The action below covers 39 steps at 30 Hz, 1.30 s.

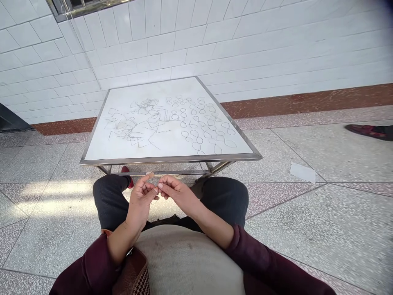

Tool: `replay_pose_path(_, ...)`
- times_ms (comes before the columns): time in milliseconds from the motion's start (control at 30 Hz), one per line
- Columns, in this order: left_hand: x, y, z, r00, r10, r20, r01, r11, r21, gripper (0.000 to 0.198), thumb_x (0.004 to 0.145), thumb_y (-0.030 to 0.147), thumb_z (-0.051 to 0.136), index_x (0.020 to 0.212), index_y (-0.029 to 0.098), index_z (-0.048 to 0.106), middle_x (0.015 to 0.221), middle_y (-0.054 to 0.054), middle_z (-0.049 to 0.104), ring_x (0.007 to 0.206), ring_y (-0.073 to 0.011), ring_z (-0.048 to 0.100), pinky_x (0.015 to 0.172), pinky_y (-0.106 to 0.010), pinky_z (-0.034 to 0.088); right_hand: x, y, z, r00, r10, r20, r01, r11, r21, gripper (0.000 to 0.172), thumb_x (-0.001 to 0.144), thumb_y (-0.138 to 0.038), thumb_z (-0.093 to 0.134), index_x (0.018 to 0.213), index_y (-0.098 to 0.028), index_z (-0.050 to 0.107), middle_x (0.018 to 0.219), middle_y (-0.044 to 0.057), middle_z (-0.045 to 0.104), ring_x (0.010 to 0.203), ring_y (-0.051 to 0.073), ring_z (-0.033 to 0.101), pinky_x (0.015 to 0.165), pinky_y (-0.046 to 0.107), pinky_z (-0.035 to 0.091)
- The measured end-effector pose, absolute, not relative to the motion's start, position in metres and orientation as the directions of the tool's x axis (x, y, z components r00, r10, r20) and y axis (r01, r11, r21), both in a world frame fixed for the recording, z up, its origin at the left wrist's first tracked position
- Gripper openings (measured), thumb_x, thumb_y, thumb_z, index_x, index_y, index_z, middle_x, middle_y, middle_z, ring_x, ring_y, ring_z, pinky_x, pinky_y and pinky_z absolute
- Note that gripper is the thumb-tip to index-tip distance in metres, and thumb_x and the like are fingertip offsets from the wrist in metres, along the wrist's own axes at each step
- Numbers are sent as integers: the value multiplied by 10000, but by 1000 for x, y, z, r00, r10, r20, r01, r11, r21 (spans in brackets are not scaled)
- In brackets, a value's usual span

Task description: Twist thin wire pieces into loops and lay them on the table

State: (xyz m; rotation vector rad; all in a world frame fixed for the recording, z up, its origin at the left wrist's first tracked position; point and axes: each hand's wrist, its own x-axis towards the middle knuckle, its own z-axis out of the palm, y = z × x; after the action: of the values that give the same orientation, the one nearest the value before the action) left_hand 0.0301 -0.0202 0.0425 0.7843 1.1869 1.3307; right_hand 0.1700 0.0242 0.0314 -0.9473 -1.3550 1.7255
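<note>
My left hand [141, 198] and my right hand [175, 192] meet just in front of the table's near edge, above my lap. Both pinch a thin wire [156, 200], of which only a small curved bit shows below the fingertips. A tan wrap covers the tip of one left finger. Beyond them, on the white tabletop [175, 143], lie several loose bent wires [132, 133] in a tangled spread on the left. On the right, several wires twisted into figure-eight loops [199, 119] lie in loose rows.
The table has a metal rim [172, 158] and stands near a white tiled wall [172, 45]. My knees [225, 196] are at its near side. A white scrap [302, 172] lies on the speckled floor to the right. Another person's shoe [365, 131] shows at the far right.
</note>
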Motion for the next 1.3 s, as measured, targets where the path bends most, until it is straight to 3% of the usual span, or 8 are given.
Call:
replay_pose_path(333,27,-20,46,-95,963,-250,-355,202,913,468,799,447,724,1180,186,651,825,-35,680,800,-161,643,767,-316,534,180,32,33,-466,876,-123,-25,-152,-988,290,853,-473,626,784,-196,570,676,-39,525,615,114,465,610,273,402)
replay_pose_path(600,25,-20,44,-57,963,-262,-377,223,899,441,757,343,779,1157,197,661,840,-24,697,807,-162,676,752,-306,544,181,34,37,-467,874,-134,-30,-167,-985,291,843,-471,638,780,-194,574,684,-39,528,607,107,444,604,269,377)
replay_pose_path(867,27,-17,43,-131,948,-289,-317,237,919,421,669,287,814,1050,163,683,669,19,643,664,-125,619,605,-237,496,180,34,28,-499,856,-133,-44,-178,-983,267,821,-453,660,857,-193,609,703,-36,547,606,105,458,603,272,391)
replay_pose_path(1000,29,-17,43,-237,943,-232,-316,151,937,413,670,255,797,1058,172,683,642,41,623,612,-95,569,599,-220,469,174,30,21,-502,854,-136,-37,-178,-983,296,816,-456,671,947,-209,575,742,-31,578,628,117,505,603,281,422)
replay_pose_path(1133,28,-15,40,-308,935,-175,-329,68,942,429,685,268,789,1090,177,677,638,44,602,622,-107,577,624,-245,476,167,24,16,-556,814,-166,-33,-222,-975,332,736,-394,759,904,-212,538,759,-24,607,665,126,544,621,285,441)
replay_pose_path(1300,27,-15,36,-315,932,-180,-371,54,927,453,685,263,801,1107,176,659,642,57,575,619,-98,571,627,-242,488,165,21,13,-576,806,-137,-79,-221,-972,301,762,-438,735,862,-203,575,772,-10,614,687,129,556,659,297,442)
